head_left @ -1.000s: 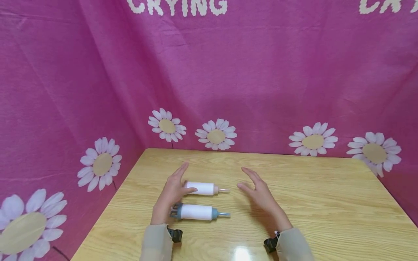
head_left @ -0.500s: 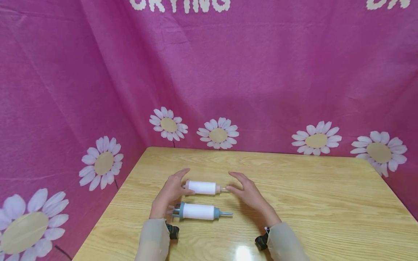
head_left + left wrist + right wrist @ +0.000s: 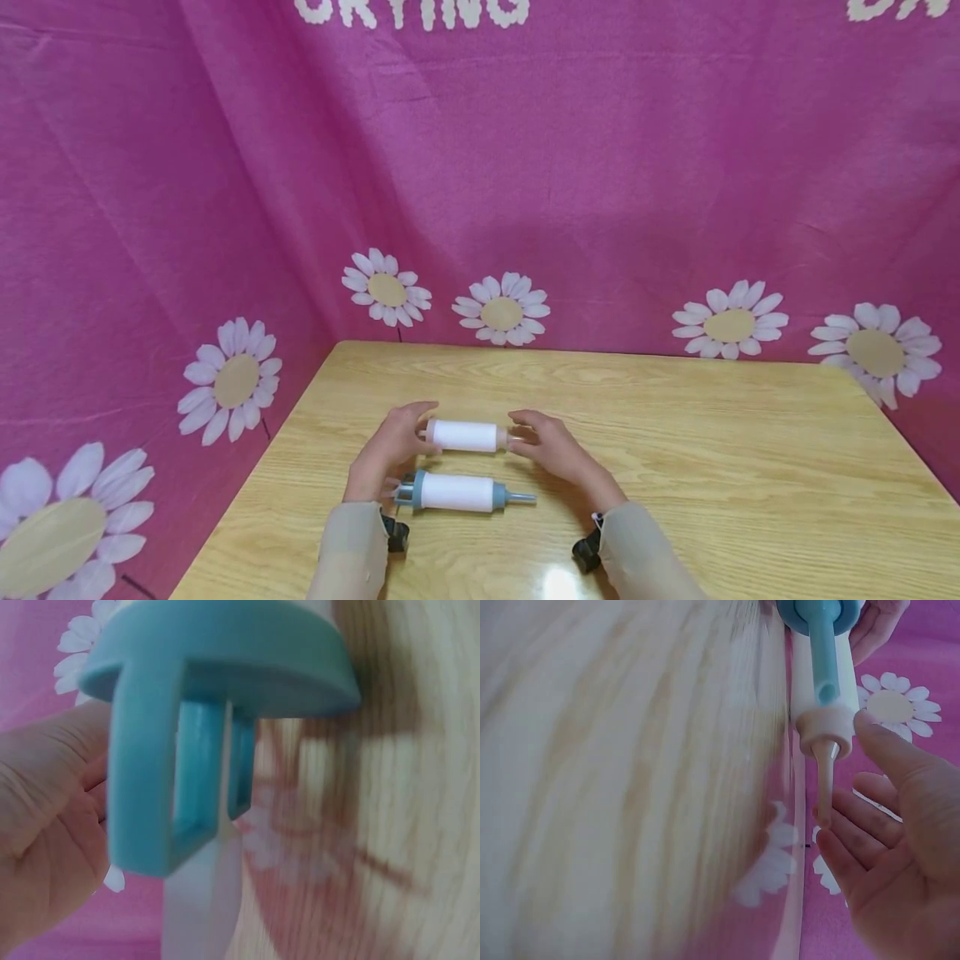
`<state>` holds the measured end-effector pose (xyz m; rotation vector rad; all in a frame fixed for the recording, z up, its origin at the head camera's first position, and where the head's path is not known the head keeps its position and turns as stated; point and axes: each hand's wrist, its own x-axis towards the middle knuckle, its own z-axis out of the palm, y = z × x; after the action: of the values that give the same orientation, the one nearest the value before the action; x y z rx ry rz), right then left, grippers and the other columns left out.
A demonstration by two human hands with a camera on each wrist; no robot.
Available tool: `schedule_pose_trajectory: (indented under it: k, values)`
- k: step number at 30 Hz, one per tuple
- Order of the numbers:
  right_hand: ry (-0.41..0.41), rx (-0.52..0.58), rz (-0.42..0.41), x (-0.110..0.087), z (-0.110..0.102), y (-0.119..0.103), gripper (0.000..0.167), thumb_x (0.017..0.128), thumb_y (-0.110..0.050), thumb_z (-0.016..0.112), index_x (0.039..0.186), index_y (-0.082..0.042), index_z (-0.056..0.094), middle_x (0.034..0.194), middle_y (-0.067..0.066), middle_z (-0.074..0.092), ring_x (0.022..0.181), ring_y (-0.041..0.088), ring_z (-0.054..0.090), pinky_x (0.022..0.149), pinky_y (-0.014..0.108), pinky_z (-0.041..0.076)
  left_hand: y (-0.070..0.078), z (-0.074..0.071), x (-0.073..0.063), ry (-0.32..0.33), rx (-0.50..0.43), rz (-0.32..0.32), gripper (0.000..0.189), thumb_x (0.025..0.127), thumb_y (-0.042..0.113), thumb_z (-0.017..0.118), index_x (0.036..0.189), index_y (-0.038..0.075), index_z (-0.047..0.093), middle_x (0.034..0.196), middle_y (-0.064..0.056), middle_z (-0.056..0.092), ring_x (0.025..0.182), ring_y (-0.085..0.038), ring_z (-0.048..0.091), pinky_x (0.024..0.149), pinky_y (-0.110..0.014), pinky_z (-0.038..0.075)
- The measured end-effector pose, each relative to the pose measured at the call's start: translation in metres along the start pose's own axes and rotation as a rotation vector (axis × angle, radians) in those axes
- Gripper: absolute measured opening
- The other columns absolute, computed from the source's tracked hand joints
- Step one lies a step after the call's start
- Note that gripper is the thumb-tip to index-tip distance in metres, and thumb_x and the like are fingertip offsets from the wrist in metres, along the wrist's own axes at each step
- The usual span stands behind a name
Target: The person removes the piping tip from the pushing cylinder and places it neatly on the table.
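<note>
Two large plastic syringes lie side by side on the table, both with white barrels and nozzles pointing right. The farther, pink-ended syringe (image 3: 465, 436) is between my two hands. My left hand (image 3: 392, 442) is at its back end, thumb on the near side and fingers on the far side with a gap between. My right hand (image 3: 558, 450) is around its thin nozzle, thumb and fingers apart; in the right wrist view the fingertips are right at the nozzle tip (image 3: 824, 780). Nearer me lies the blue-ended syringe (image 3: 457, 492), its looped blue handle (image 3: 142, 765) large in the left wrist view.
A wooden table (image 3: 712, 467) carries both syringes. Behind and to the left hangs a magenta cloth (image 3: 600, 167) with daisies and white lettering. Black wrist cameras (image 3: 588, 550) sit at both cuffs.
My right hand has moved left, from apart to around the pink-ended syringe's nozzle. My left hand has stayed by its back end, the thumb and fingers drawing somewhat closer together.
</note>
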<state>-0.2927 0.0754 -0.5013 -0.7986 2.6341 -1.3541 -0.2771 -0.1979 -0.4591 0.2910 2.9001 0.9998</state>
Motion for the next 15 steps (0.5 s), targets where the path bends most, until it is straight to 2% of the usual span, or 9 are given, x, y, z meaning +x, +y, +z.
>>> schedule_pose_trajectory:
  k: [6,15]
  values:
    - [-0.025,-0.034,-0.013,0.004,0.005,-0.001,0.047,0.091,-0.020,0.069,0.129,0.007,0.056,0.124,0.023,0.065,0.115,0.036,0.064,0.100,0.048,0.052,-0.005,0.004,0.000,-0.028,0.003,-0.004,0.064,0.076,0.006,0.082,0.134,0.003,0.057,0.140,-0.017,0.057,0.121,-0.031,0.062,0.108,-0.047,0.046]
    - [-0.010,-0.139,-0.039,0.011,0.011,-0.001,0.031,0.090,-0.016,0.069,0.115,0.003,0.064,0.114,0.017,0.069,0.107,0.030,0.066,0.094,0.045,0.055,-0.011,0.004,0.002,-0.012,-0.035,0.003,0.052,0.076,0.004,0.081,0.125,0.003,0.064,0.130,-0.015,0.064,0.109,-0.028,0.068,0.100,-0.046,0.053]
